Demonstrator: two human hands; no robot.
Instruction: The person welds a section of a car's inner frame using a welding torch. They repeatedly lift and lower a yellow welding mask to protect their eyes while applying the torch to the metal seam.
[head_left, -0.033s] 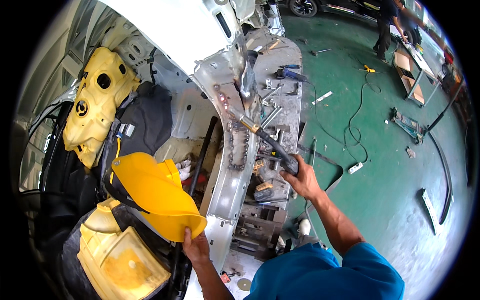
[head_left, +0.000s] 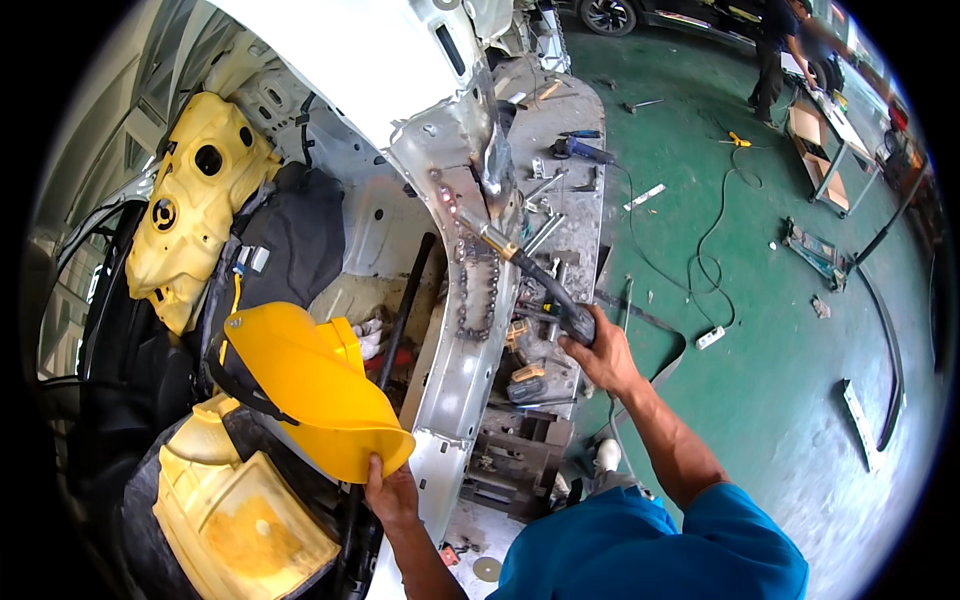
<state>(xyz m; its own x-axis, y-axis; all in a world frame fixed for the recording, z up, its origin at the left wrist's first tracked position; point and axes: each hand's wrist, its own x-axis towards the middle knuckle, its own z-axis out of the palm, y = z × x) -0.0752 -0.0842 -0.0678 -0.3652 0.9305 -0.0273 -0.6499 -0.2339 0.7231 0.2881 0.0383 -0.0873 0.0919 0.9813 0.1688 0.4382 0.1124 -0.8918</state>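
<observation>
My left hand (head_left: pixel 391 494) grips the lower edge of a yellow welding mask (head_left: pixel 315 395) with a black headband, held out over the car's interior. In my right hand (head_left: pixel 605 352) is a welding torch (head_left: pixel 545 283) with a black handle and bent neck. Its metal nozzle points up and left, with the tip close to the bare metal of the car's sill and pillar (head_left: pixel 470 205). Whether the tip touches the metal, I cannot tell. A row of dark weld spots (head_left: pixel 490 285) runs around a panel patch just below the nozzle.
Inside the car body lie a yellow foam block (head_left: pixel 190 215) and another yellow piece (head_left: pixel 260 530). Tools and a grinder (head_left: pixel 582 150) cover the grey bench (head_left: pixel 560 100) beside the sill. Cables (head_left: pixel 700 255) and a floor jack (head_left: pixel 820 255) are on the green floor. A person (head_left: pixel 775 60) stands by a cart (head_left: pixel 830 150).
</observation>
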